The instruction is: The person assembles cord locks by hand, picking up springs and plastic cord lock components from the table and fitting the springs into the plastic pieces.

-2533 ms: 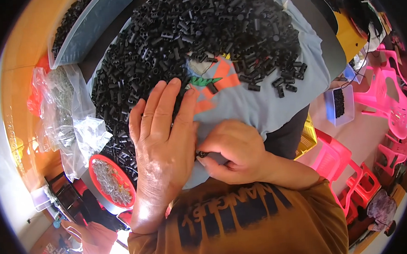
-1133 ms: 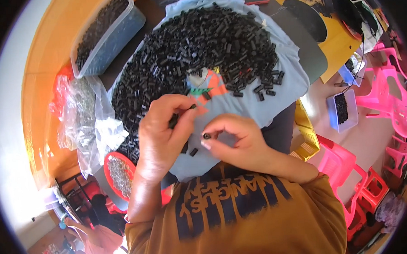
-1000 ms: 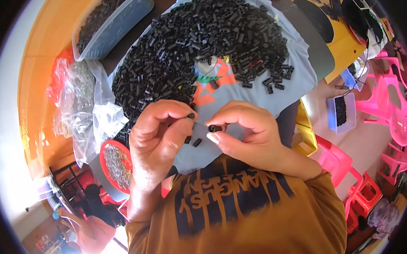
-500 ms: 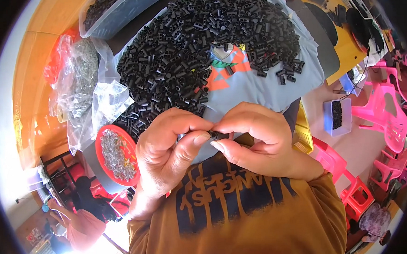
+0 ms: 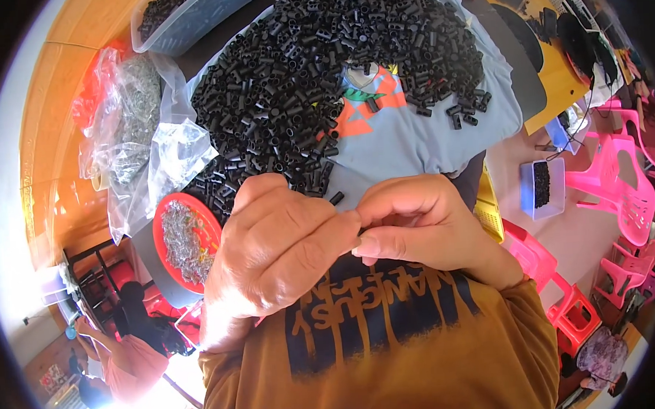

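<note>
My left hand (image 5: 282, 247) is closed, its back turned up and its fingers curled so that they hide what they grip. Its fingertips meet those of my right hand (image 5: 425, 225) in front of my chest. Between thumb and fingers my right hand pinches a small black plastic tube, now almost wholly covered by the fingers. Just beyond the hands spreads a big heap of similar short black tubes (image 5: 263, 111) on a light blue printed cloth (image 5: 406, 152). One loose tube (image 5: 337, 198) lies on the cloth close to my fingers.
Left of my hands is a red dish (image 5: 216, 226) of small clear pieces (image 5: 185, 245). Behind it sit clear plastic bags (image 5: 134, 126) and a clear bin (image 5: 192, 26) of black parts. Pink chairs (image 5: 615, 182) and a yellow basket (image 5: 488, 211) stand at the right. A person (image 5: 132, 363) is at lower left.
My left hand has rolled over, so its back faces up and its thumb is hidden. The black tube, visible between the fingertips before, is now mostly covered.
</note>
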Demonstrator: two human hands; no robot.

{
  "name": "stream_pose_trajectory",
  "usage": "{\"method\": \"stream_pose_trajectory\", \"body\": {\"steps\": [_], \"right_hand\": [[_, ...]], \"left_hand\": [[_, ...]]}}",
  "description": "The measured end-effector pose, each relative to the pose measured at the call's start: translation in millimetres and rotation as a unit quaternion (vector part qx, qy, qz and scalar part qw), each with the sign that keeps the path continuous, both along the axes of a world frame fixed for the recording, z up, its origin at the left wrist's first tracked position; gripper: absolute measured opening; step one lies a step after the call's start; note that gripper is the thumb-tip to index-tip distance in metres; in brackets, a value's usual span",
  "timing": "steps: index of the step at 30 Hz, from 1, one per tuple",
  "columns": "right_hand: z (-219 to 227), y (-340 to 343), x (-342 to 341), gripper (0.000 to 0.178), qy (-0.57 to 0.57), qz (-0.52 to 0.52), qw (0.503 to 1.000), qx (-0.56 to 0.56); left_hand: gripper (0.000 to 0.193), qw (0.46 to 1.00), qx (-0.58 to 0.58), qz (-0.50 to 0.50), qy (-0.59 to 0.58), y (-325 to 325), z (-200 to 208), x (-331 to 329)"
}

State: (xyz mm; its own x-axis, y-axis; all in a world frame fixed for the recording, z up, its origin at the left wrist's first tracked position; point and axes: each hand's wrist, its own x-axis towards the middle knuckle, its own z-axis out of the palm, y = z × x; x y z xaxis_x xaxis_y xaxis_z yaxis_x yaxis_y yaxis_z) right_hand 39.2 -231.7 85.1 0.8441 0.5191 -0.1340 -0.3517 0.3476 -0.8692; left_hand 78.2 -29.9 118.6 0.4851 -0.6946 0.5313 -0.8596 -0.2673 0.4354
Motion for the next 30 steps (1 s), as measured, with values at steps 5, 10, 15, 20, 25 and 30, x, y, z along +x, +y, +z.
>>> {"method": "stream_pose_trajectory", "body": {"steps": [5,10,15,20,25,30], "right_hand": [[-6,-1,0,0.016,0.085,0.035,0.992,0.087],[-9,0,1,0.017,0.116,0.023,0.987,0.110],[-8,4,0,0.016,0.111,-0.022,0.987,0.112],[-13,6,1,0.015,0.096,-0.009,0.987,0.125],[-18,11,3,0.013,0.079,-0.015,0.984,0.159],[-17,14,3,0.012,0.110,0.021,0.979,0.172]], "left_hand": [[0.033,0.999,-0.013,-0.026,0.017,-1,-3,2],[0.040,1.000,-0.026,0.006,0.008,-1,-10,-4],[0.048,0.995,-0.073,0.062,0.041,-1,-19,-9],[0.045,0.997,-0.063,0.052,0.003,2,-26,-6],[0.041,0.993,-0.068,0.080,-0.044,-3,-32,-10],[0.044,0.990,-0.041,0.108,-0.080,-2,-38,-16]]}}
